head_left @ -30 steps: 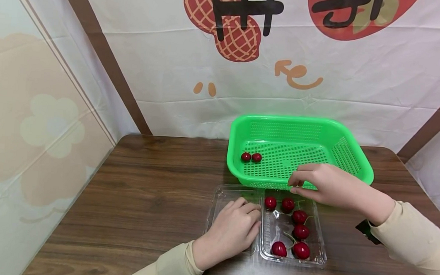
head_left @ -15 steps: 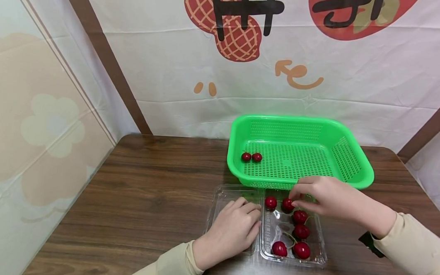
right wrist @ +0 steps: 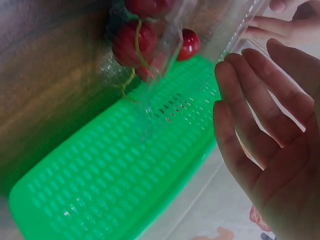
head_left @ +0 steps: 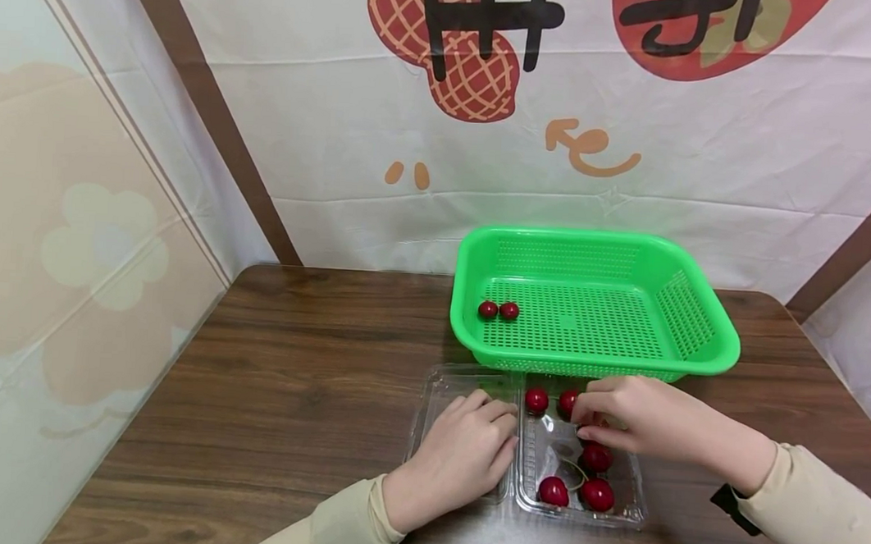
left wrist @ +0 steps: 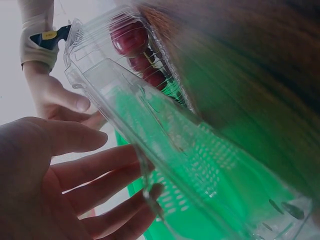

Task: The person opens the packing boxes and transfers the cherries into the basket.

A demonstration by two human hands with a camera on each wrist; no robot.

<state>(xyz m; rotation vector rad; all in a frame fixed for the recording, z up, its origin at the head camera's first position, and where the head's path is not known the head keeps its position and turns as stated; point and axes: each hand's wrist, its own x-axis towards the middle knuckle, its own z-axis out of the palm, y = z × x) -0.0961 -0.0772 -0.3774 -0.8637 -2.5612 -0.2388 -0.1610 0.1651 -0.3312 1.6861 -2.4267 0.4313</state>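
Observation:
A hinged clear plastic box lies on the table, its lid (head_left: 448,381) flat to the left of its cherry-filled tray (head_left: 578,518). My left hand (head_left: 457,450) rests on the lid with relaxed fingers; in the left wrist view its fingertips (left wrist: 152,192) touch the lid's edge. Over the tray's right side hovers my right hand (head_left: 646,414), fingers loosely bent and thumb apart, close over the red cherries. It hides one cherry and part of another. A cherry (head_left: 535,400) at the back left and one (head_left: 596,494) in front show fully. The right wrist view shows stemmed cherries (right wrist: 134,42) beyond the uncurled fingers.
Right behind the box stands a green perforated basket (head_left: 715,352), with two cherries (head_left: 509,310) inside at its left. The brown wooden table (head_left: 288,396) extends to the left. A printed cloth (head_left: 324,135) hangs behind the table's back edge.
My right hand has come down and toward me, from the basket's front rim to over the tray's cherries. The left hand and the basket have stayed put.

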